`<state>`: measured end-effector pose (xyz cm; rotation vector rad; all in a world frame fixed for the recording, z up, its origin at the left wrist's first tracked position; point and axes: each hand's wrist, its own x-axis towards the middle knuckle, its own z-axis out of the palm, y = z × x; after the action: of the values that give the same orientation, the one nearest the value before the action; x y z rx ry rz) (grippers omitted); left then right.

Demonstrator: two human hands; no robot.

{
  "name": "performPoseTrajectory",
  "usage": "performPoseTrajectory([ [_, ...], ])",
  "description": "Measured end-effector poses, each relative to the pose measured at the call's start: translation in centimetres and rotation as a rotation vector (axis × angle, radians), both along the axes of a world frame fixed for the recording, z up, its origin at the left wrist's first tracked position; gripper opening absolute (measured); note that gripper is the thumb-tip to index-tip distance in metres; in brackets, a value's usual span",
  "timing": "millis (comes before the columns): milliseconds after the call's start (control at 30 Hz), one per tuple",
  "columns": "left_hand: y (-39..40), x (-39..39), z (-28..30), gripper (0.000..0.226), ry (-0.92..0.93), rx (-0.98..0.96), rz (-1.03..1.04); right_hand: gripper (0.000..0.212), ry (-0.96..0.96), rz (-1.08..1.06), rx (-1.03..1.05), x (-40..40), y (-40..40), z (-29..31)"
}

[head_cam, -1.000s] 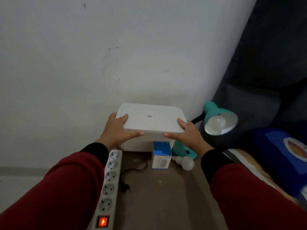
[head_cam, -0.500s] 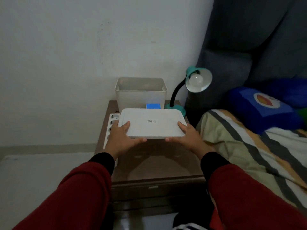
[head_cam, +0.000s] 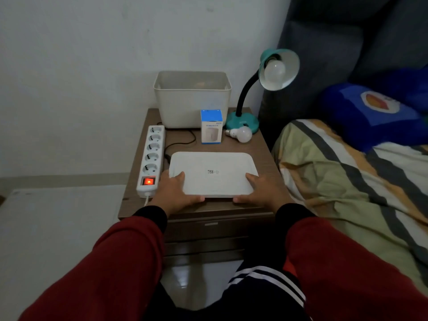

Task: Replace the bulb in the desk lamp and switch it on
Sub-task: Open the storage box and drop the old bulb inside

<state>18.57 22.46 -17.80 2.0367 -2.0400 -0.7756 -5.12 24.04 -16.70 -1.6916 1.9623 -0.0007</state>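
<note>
A teal desk lamp [head_cam: 242,121] stands at the back right of the bedside table, its shade turned toward me with an unlit bulb [head_cam: 275,70] in it. A loose white bulb [head_cam: 242,134] lies on its side in front of the lamp base. A white lid [head_cam: 212,173] lies flat at the table's front. My left hand [head_cam: 176,193] grips its near left corner and my right hand [head_cam: 261,192] grips its near right corner, thumbs along the front edge.
An open white bin [head_cam: 192,98] stands at the back of the wooden table [head_cam: 264,144]. A blue and white box [head_cam: 211,129] stands before it. A power strip [head_cam: 151,158] with a glowing red switch lies along the left edge. A bed [head_cam: 347,172] is on the right.
Both hands lifted the lid off the bin, drew it toward me and lowered it onto the front of the table. The bin now stands open.
</note>
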Motion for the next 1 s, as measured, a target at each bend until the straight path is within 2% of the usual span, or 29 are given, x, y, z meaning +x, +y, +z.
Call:
performPoseTrajectory([
  [100,-0.3,-0.1,0.1,0.103,-0.069,0.067,-0.038,0.097,0.074,0.028,0.053,0.0,-0.9,-0.4],
  [233,-1.0,-0.2,0.9,0.082,-0.157,0.092,-0.091,0.070,0.192,0.105,0.113,0.2,-2.5,-0.2],
  [333,-2.7,-0.3,1.9,0.069,-0.267,0.126,-0.103,0.059,0.221,0.122,0.179,0.0,-4.1,0.4],
  [533,-8.2,-1.1,4.3,0.060,-0.375,0.113,-0.127,0.056,0.229,0.104,0.157,-0.2,-8.0,2.4],
  [667,-11.8,-2.0,6.4,0.053,-0.399,0.063,-0.132,0.051,0.191,0.094,0.035,-0.2,-11.3,3.9],
  [800,-15.5,-2.5,7.6,0.042,-0.445,-0.007,-0.151,0.040,0.088,0.060,-0.228,-0.5,-14.6,4.7],
  [900,-17.9,-2.7,7.6,0.038,-0.487,-0.025,-0.165,0.049,0.034,-0.031,-0.368,-1.2,-16.4,3.8],
  [1000,-19.7,-2.5,7.0,0.041,-0.504,-0.006,-0.171,0.063,0.011,-0.091,-0.351,-1.5,-17.5,2.1],
])
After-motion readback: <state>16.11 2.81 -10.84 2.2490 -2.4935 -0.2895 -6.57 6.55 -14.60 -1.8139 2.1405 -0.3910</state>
